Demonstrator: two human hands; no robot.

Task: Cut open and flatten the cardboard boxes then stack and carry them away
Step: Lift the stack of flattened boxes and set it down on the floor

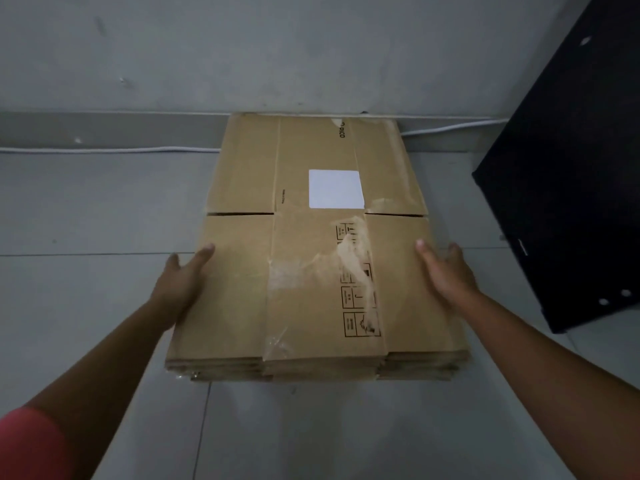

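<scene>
A stack of flattened brown cardboard boxes (304,258) lies on the grey tiled floor, its far end against the wall. The top sheet carries a white label, torn clear tape and black handling symbols. My left hand (181,278) holds the stack's left edge, thumb on top and fingers down the side. My right hand (446,268) holds the right edge the same way, with the fingers hidden behind the edge. Whether the stack is lifted off the floor cannot be told.
A grey wall (242,57) with a skirting strip rises just behind the stack. A white cable (104,150) runs along its base. A large black panel (571,188) stands at the right, close to the stack.
</scene>
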